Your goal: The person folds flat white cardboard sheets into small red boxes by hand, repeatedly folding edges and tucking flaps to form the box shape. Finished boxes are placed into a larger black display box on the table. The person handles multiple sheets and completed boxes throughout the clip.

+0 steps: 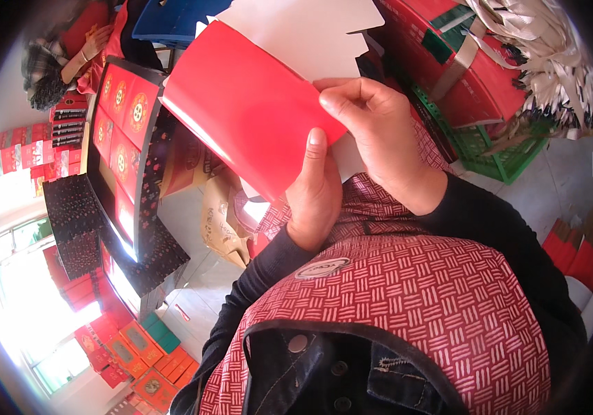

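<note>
A glossy red sheet of card [248,104] is held up in front of me, slightly curved. My left hand [316,190] grips its near edge, with the thumb on the red face and the fingers hidden behind. At the right corner my right hand [386,131] pinches the card's edge between thumb and bent forefinger. Beyond the red face spreads a white card piece [310,31] with cut, notched edges; I cannot tell whether it is joined to the red one.
On the left stands a black patterned open box [146,149] holding several red packs. A green crate [500,155], a large red box [441,62] and a bundle of cream ribbons [552,62] are at the right. Another person's arm [89,52] shows far left, near a blue bin [172,21].
</note>
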Action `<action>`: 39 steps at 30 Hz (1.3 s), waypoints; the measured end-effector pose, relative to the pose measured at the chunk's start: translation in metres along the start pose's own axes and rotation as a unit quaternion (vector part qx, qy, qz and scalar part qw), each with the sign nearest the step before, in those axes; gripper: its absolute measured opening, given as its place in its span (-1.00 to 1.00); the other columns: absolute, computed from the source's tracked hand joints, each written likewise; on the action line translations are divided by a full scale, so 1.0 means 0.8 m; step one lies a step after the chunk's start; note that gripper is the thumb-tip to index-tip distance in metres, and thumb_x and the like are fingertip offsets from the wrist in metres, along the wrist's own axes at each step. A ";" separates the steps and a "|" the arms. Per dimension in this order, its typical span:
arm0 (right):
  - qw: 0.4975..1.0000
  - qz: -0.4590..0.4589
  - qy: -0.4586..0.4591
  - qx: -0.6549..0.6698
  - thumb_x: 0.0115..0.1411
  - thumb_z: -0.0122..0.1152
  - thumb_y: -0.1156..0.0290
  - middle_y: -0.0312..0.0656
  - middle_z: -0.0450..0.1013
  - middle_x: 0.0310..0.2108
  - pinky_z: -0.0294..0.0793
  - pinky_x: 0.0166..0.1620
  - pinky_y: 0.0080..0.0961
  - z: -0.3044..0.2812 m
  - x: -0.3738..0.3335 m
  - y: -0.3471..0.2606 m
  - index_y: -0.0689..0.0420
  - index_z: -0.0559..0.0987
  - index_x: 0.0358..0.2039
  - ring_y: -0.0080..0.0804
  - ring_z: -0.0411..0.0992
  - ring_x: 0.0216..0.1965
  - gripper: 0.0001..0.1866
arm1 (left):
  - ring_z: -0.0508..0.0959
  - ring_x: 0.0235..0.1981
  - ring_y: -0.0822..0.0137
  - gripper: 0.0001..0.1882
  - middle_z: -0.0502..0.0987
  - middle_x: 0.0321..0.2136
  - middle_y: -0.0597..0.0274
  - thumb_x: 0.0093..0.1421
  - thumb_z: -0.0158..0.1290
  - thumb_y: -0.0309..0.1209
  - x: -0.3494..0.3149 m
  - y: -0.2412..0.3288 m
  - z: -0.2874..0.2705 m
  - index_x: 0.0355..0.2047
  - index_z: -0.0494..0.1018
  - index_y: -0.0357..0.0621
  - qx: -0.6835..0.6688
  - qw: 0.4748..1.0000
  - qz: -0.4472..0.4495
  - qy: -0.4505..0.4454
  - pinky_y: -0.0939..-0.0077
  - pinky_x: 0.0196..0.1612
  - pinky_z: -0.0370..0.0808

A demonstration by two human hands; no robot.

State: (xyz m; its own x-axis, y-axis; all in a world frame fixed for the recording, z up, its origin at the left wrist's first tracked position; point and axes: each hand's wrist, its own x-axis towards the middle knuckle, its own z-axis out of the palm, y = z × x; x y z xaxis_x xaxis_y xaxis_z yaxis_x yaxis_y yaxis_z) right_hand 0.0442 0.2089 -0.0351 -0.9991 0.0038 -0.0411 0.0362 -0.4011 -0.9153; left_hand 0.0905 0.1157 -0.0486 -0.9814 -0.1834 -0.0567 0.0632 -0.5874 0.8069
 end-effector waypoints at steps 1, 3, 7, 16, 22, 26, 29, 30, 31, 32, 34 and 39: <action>1.000 -0.016 0.000 -0.013 0.17 0.20 0.48 -0.13 0.57 -0.31 0.48 -0.22 -0.65 0.000 0.001 -0.001 0.34 0.59 -0.32 -0.54 0.51 -0.31 -0.84 | 0.32 0.14 0.28 -0.55 0.34 0.10 0.15 0.31 -0.05 -0.42 0.000 0.001 0.003 0.18 0.19 -0.23 0.006 1.000 -0.001 0.000 0.31 0.25 0.20; 0.998 -0.048 -0.001 -0.041 0.18 0.18 0.48 -0.15 0.57 -0.30 0.48 -0.22 -0.64 0.001 0.003 -0.003 0.34 0.58 -0.32 -0.53 0.52 -0.30 -0.84 | 0.32 0.13 0.28 -0.55 0.34 0.10 0.15 0.32 -0.05 -0.43 0.000 0.002 0.003 0.18 0.18 -0.24 0.004 1.000 -0.008 0.002 0.31 0.25 0.20; 0.984 -0.096 -0.096 -0.113 0.19 0.18 0.48 -0.16 0.55 -0.28 0.49 -0.19 -0.61 -0.007 0.010 -0.003 0.32 0.55 -0.31 -0.50 0.52 -0.29 -0.85 | 0.32 0.14 0.29 -0.53 0.33 0.11 0.15 0.31 -0.04 -0.41 0.000 -0.001 -0.006 0.19 0.16 -0.22 -0.010 1.000 -0.011 0.002 0.32 0.25 0.19; 0.961 0.138 -0.230 -0.066 -0.03 0.39 0.48 -0.04 0.49 -0.19 0.48 -0.08 -0.49 0.022 0.077 -0.056 0.41 0.42 -0.05 -0.36 0.49 -0.17 -0.46 | 0.28 0.15 0.26 -0.42 0.32 0.10 0.23 0.20 0.11 -0.38 -0.015 0.001 -0.023 0.19 0.17 -0.14 -0.018 0.997 -0.057 -0.044 0.23 0.24 0.15; 0.967 0.138 -0.191 -0.097 -0.03 0.27 0.61 -0.11 0.49 -0.23 0.49 -0.14 -0.53 0.020 0.075 -0.038 0.36 0.44 -0.11 -0.40 0.50 -0.23 -0.59 | 0.29 0.18 0.23 -0.45 0.31 0.13 0.12 0.30 0.00 -0.27 -0.028 0.040 -0.013 0.20 0.16 -0.30 -0.036 0.976 -0.143 -0.158 0.29 0.25 0.19; 0.967 0.110 -0.184 -0.138 0.02 0.21 0.62 -0.15 0.48 -0.26 0.49 -0.18 -0.55 0.013 0.070 -0.039 0.32 0.45 -0.13 -0.47 0.48 -0.26 -0.66 | 0.40 0.12 0.22 -0.46 0.41 0.07 -0.01 0.29 0.03 -0.26 -0.064 0.108 -0.067 0.17 0.26 -0.34 0.222 0.883 -0.248 -0.330 0.37 0.18 0.31; 0.974 0.074 -0.185 -0.110 0.04 0.20 0.63 -0.15 0.47 -0.24 0.49 -0.19 -0.56 0.015 0.052 -0.042 0.33 0.44 -0.12 -0.48 0.48 -0.26 -0.66 | 0.37 0.15 0.24 -0.38 0.31 0.16 -0.02 0.21 0.09 -0.45 -0.051 0.145 -0.080 0.24 0.16 -0.25 0.413 0.901 -0.012 -0.133 0.40 0.16 0.33; 0.971 0.069 -0.194 -0.122 0.04 0.20 0.63 -0.15 0.47 -0.24 0.48 -0.17 -0.56 0.017 0.043 -0.043 0.33 0.43 -0.12 -0.48 0.47 -0.24 -0.66 | 0.36 0.16 0.25 -0.31 0.25 0.21 -0.01 0.18 0.11 -0.51 -0.038 0.142 -0.076 0.28 0.07 -0.23 0.438 0.894 0.088 -0.026 0.42 0.15 0.33; 0.968 0.060 -0.204 -0.131 0.05 0.21 0.62 -0.16 0.48 -0.23 0.47 -0.14 -0.55 0.021 0.036 -0.042 0.32 0.43 -0.11 -0.48 0.47 -0.22 -0.65 | 0.35 0.15 0.27 -0.22 0.17 0.26 0.03 0.17 0.10 -0.55 -0.011 0.134 -0.058 0.33 -0.05 -0.21 0.422 0.883 0.196 0.057 0.43 0.14 0.34; 0.966 0.049 -0.215 -0.137 0.05 0.21 0.62 -0.17 0.48 -0.23 0.46 -0.12 -0.54 0.026 0.029 -0.042 0.32 0.43 -0.11 -0.47 0.47 -0.20 -0.65 | 0.30 0.19 0.28 -0.16 0.10 0.29 0.04 0.14 0.10 -0.60 0.002 0.124 -0.063 0.35 -0.12 -0.20 0.432 0.884 0.176 0.035 0.43 0.18 0.29; 0.950 0.062 -0.244 -0.185 0.09 0.22 0.58 -0.10 0.42 -0.08 0.43 -0.04 -0.51 0.018 0.027 -0.048 0.29 0.32 0.09 -0.44 0.43 -0.09 -0.47 | 0.20 0.26 0.28 -0.10 0.05 0.32 0.05 0.11 0.04 -0.71 0.013 0.113 -0.057 0.37 -0.22 -0.21 0.485 0.854 0.189 0.007 0.41 0.26 0.16; 0.953 -0.095 -0.222 -0.182 0.23 0.18 0.35 0.00 0.20 0.16 0.42 0.04 -0.47 0.020 0.052 -0.059 0.23 -0.06 0.34 -0.39 0.33 0.10 -0.19 | 0.23 0.24 0.29 -0.15 0.10 0.29 0.02 0.14 -0.01 -0.71 0.012 0.105 -0.058 0.36 -0.20 -0.24 0.326 0.936 0.129 -0.019 0.43 0.23 0.20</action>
State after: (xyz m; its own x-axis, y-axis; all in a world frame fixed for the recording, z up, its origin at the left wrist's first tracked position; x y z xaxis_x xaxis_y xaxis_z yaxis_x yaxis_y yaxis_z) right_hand 0.0009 0.2136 0.0126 -0.8955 -0.3754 0.2390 -0.2225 -0.0874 -0.9710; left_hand 0.0945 0.0280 -0.0088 -0.9553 -0.2182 0.1994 0.1860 0.0805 0.9792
